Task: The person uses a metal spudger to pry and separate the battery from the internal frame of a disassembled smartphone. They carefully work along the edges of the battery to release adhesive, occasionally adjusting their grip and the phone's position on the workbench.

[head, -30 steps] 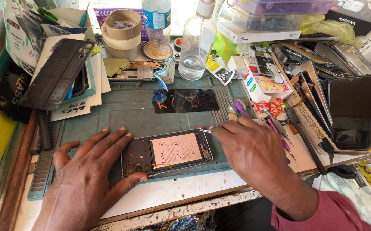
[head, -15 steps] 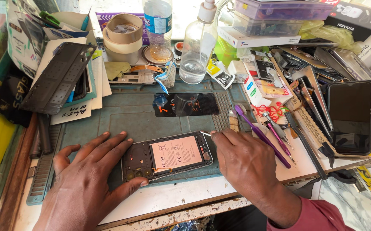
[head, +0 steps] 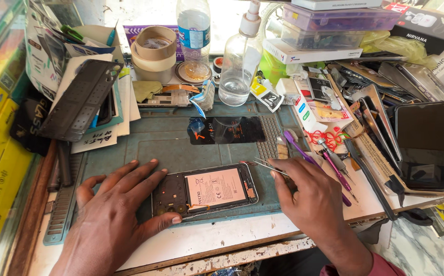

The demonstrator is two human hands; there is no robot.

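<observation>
Head view. Your left hand (head: 112,214) lies flat on the mat (head: 165,140), fingers spread, thumb tip touching the phone's (head: 205,190) lower-left corner and steadying it. The phone rests face down at 6 o'clock on the mat, back cover off, battery (head: 216,188) exposed, long axis running 9 to 3 o'clock. Your right hand (head: 311,197) sits just beside the phone's right end, at 3 o'clock from it, fingers curled and pinching tweezers (head: 269,166) whose tips point toward 10 o'clock, above the phone's upper-right corner; whether the tips touch the frame cannot be told. A black screen panel (head: 227,130) lies at 12 o'clock from the phone, apart from it. A spray bottle (head: 237,61) stands beyond that, tape rolls (head: 154,51) at 11 o'clock. Purple-handled tools (head: 316,163) lie at 2 o'clock, near your right hand.

For this step, keep your left thumb braced against the corner so the phone cannot slide. Hold the tweezers low and shallow, and work only at the edge, clear of the battery.
</observation>
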